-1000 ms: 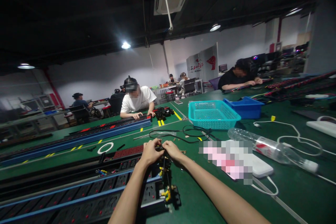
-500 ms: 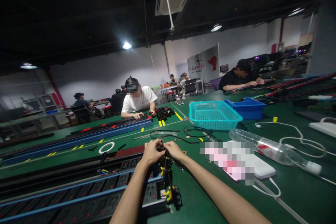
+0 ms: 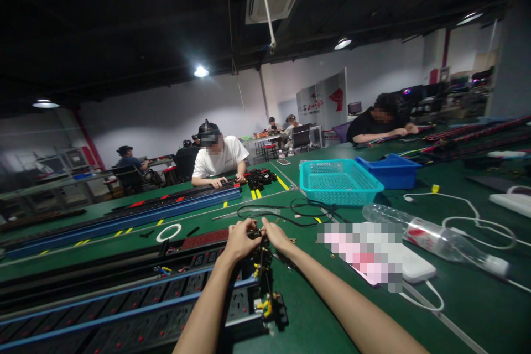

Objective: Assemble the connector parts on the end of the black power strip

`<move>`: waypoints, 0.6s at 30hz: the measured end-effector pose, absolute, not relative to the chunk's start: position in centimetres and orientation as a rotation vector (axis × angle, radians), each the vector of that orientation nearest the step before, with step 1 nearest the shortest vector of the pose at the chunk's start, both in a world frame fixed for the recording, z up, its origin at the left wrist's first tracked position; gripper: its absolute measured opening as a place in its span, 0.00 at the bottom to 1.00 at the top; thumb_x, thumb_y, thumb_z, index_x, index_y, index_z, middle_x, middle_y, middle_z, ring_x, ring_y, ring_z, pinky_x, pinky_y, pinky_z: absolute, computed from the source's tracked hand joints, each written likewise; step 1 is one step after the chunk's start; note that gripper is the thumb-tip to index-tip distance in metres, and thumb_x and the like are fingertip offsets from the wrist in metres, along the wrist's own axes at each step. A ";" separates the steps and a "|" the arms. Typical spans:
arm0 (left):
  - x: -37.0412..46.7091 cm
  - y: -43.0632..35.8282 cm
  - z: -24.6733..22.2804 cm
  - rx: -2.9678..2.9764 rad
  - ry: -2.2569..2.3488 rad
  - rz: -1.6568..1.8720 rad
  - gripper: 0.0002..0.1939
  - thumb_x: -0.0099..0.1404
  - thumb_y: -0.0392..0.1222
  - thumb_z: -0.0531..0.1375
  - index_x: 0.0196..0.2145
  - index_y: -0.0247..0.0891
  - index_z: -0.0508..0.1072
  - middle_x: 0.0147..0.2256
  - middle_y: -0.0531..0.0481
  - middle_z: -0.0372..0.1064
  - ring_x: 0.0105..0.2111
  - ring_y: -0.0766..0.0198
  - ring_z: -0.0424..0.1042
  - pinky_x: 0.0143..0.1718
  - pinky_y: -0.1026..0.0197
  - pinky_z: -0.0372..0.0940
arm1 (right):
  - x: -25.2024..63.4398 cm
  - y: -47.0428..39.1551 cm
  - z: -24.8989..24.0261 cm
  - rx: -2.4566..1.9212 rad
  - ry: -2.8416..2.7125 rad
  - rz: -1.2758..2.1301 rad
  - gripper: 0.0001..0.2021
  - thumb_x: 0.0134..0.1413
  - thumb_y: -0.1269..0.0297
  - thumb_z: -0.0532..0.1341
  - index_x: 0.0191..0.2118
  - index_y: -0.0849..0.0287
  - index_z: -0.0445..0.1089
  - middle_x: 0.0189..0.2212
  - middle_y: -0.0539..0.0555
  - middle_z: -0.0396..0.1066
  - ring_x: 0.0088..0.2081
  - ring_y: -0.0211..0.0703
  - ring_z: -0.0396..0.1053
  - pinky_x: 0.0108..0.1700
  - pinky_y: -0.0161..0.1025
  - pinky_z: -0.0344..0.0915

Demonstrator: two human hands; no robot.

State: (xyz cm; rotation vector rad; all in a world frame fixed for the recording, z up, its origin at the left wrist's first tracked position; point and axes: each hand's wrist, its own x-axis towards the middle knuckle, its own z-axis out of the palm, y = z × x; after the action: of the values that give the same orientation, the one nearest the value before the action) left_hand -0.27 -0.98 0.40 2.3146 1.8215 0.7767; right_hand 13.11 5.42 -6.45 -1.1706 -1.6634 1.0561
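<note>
My left hand (image 3: 243, 241) is closed in a pinch at the far right end of a row of long black socket strips (image 3: 178, 287). Close beside it, my right hand (image 3: 275, 237) is also closed, thumb and fingers pressed together. Whatever small part sits between the fingertips is too small and dark to name. Below the hands, dark wires with yellow connectors (image 3: 264, 306) stick out of the strip ends. Blue rails (image 3: 145, 321) run along the strips, and a dark red socket section (image 3: 203, 240) lies to the left of my left hand.
A turquoise basket (image 3: 340, 193) and a blue bin (image 3: 394, 172) stand beyond my right hand. A black cable (image 3: 290, 207) lies ahead. To the right are a plastic bottle (image 3: 435, 238), a white power bank (image 3: 417, 268) and white cords. Co-workers sit across the table.
The fingers of my right hand have shifted slightly at the strip end. My left hand has stayed in place.
</note>
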 end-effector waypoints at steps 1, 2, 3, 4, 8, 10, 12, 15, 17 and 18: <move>-0.3 -0.9 0.4 2.314 1.825 0.775 0.08 0.54 0.40 0.63 0.34 0.40 0.71 0.38 0.49 0.75 0.43 0.57 0.70 0.46 0.56 0.58 | 13.1 5.3 -6.4 -1.163 -1.641 1.037 0.32 0.61 0.42 0.40 0.29 0.60 0.72 0.28 0.56 0.72 0.34 0.46 0.68 0.42 0.40 0.60; -0.3 -0.9 0.3 2.315 1.827 0.773 0.09 0.53 0.39 0.63 0.34 0.40 0.71 0.37 0.50 0.75 0.42 0.57 0.70 0.45 0.57 0.57 | 13.1 5.2 -6.3 -1.153 -1.624 1.026 0.31 0.61 0.42 0.41 0.30 0.59 0.72 0.29 0.56 0.73 0.35 0.46 0.68 0.42 0.40 0.60; -0.3 -0.9 0.3 2.318 1.828 0.774 0.09 0.53 0.38 0.64 0.34 0.40 0.71 0.37 0.50 0.75 0.42 0.57 0.70 0.45 0.57 0.57 | 13.0 5.1 -6.3 -1.139 -1.615 1.025 0.31 0.60 0.42 0.41 0.32 0.59 0.72 0.29 0.55 0.72 0.35 0.46 0.67 0.42 0.40 0.60; -0.3 -0.8 0.3 2.320 1.827 0.776 0.09 0.53 0.39 0.64 0.34 0.40 0.71 0.36 0.50 0.74 0.41 0.58 0.70 0.45 0.57 0.57 | 13.0 5.1 -6.3 -1.123 -1.619 1.038 0.31 0.60 0.41 0.41 0.32 0.59 0.72 0.29 0.55 0.72 0.35 0.46 0.67 0.41 0.39 0.60; -0.3 -0.8 0.2 2.320 1.814 0.791 0.08 0.55 0.42 0.63 0.33 0.40 0.71 0.36 0.50 0.74 0.41 0.57 0.70 0.44 0.57 0.57 | 13.1 5.4 -6.6 -1.077 -1.663 1.114 0.28 0.60 0.44 0.43 0.26 0.60 0.69 0.26 0.55 0.71 0.33 0.45 0.66 0.40 0.39 0.60; -0.4 -0.9 0.2 2.313 1.803 0.795 0.08 0.55 0.42 0.63 0.33 0.40 0.70 0.39 0.49 0.75 0.43 0.57 0.70 0.45 0.57 0.58 | 13.1 5.7 -6.8 -1.059 -1.667 1.135 0.22 0.59 0.51 0.47 0.24 0.60 0.67 0.26 0.54 0.70 0.33 0.44 0.66 0.39 0.38 0.60; -0.4 -0.9 0.2 2.305 1.796 0.794 0.08 0.54 0.40 0.63 0.33 0.40 0.70 0.44 0.48 0.74 0.46 0.56 0.69 0.47 0.56 0.57 | 13.0 6.0 -7.0 -1.032 -1.651 1.148 0.14 0.55 0.59 0.52 0.25 0.60 0.66 0.27 0.53 0.70 0.33 0.43 0.65 0.39 0.36 0.59; -0.5 -0.9 0.2 2.306 1.799 0.780 0.09 0.53 0.39 0.63 0.33 0.40 0.70 0.45 0.48 0.74 0.46 0.55 0.69 0.48 0.55 0.57 | 12.9 6.1 -7.1 -0.992 -1.631 1.145 0.05 0.50 0.67 0.54 0.27 0.59 0.65 0.30 0.52 0.70 0.34 0.41 0.66 0.39 0.34 0.59; -0.5 -0.9 0.2 2.316 1.799 0.779 0.09 0.53 0.39 0.63 0.34 0.40 0.70 0.44 0.48 0.74 0.46 0.55 0.69 0.48 0.55 0.56 | 12.8 5.9 -7.1 -0.996 -1.670 1.104 0.07 0.52 0.66 0.53 0.27 0.59 0.65 0.29 0.52 0.70 0.35 0.41 0.66 0.39 0.35 0.59; -0.5 -0.9 0.1 2.321 1.793 0.783 0.09 0.53 0.38 0.63 0.34 0.40 0.70 0.44 0.48 0.74 0.45 0.56 0.69 0.48 0.55 0.56 | 12.8 5.8 -7.1 -1.009 -1.702 1.070 0.09 0.54 0.65 0.53 0.26 0.59 0.65 0.29 0.53 0.70 0.35 0.42 0.66 0.39 0.36 0.59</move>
State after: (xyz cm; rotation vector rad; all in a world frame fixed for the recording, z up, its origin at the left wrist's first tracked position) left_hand -0.50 -0.85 0.13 2.3213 1.7934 0.7833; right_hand 12.77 5.79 -7.05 -1.0091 -1.7017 1.0704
